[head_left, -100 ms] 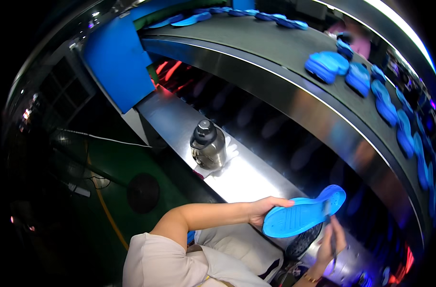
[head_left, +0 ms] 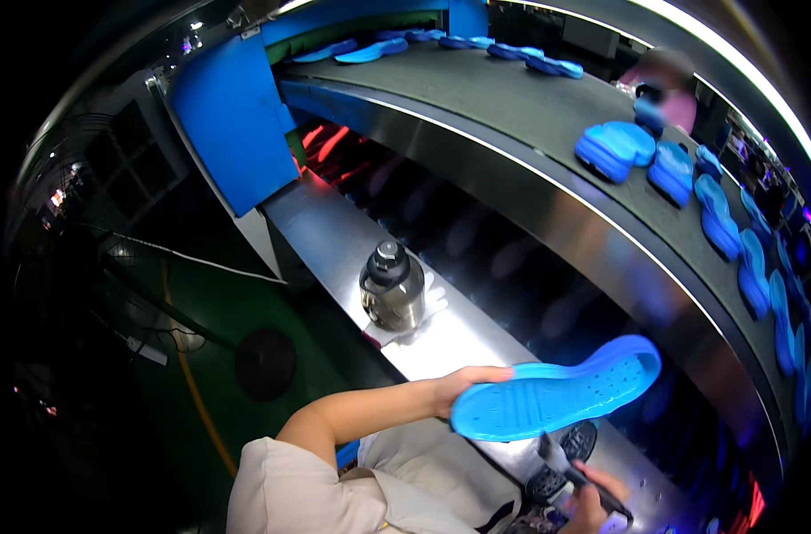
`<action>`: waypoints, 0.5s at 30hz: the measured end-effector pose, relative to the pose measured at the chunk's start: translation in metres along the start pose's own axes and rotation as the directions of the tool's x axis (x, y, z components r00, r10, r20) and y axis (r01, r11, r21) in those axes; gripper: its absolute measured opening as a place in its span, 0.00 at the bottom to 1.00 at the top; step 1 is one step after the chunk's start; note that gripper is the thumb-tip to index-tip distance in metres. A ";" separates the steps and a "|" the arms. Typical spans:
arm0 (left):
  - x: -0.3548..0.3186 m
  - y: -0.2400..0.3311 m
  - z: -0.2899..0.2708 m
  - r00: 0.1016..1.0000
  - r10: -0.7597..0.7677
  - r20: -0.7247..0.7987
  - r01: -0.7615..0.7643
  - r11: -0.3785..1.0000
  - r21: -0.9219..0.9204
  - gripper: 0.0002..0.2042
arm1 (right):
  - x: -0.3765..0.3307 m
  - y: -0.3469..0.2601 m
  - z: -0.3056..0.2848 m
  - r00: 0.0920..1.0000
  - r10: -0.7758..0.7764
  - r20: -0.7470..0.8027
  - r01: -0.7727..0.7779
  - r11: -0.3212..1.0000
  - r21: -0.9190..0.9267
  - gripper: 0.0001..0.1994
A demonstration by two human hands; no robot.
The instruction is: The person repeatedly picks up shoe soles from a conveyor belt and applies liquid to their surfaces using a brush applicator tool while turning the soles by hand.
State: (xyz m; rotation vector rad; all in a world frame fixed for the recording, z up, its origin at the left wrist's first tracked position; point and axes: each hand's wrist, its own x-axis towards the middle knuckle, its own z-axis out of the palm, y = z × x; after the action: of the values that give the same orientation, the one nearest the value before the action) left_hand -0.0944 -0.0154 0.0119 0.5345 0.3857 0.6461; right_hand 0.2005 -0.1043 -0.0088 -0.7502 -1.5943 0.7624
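At ten o'clock, a blue panel (head_left: 223, 125). Near centre, a metal flask (head_left: 395, 298) standing on the bench (head_left: 327, 233). Toward five, grasping with the left hand (head_left: 463, 390) the left end of a blue sole (head_left: 552, 393), held at four. Also at five, gripping a brush (head_left: 558, 457) in the right hand (head_left: 589, 505), just beside the sole's lower edge. At two, more soles (head_left: 718, 220) on a dark belt (head_left: 459, 98).

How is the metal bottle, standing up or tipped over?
Upright. The metal bottle has its dark cap on top, and its body rises from the shiny ledge.
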 end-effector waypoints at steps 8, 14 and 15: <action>-0.045 0.197 0.026 0.667 0.668 0.330 -0.675 0.729 -0.113 0.32 | -0.004 0.000 0.003 0.653 0.662 -0.367 -0.488 0.739 0.464 0.13; 0.021 0.355 -0.029 0.323 0.836 -0.444 -0.932 0.201 -0.301 0.36 | -0.012 0.012 0.011 0.694 0.556 -0.456 -0.467 0.831 0.302 0.12; 0.046 0.329 0.011 0.320 0.868 -0.379 -0.941 0.338 -0.021 0.36 | -0.005 -0.001 0.016 0.616 0.683 -0.392 -0.477 0.720 0.505 0.12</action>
State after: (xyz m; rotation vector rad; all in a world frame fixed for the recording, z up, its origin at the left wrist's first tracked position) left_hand -0.2073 0.2321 0.2032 0.3735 0.2455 1.9339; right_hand 0.1852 -0.1097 -0.0131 -1.1297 -0.6123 1.1443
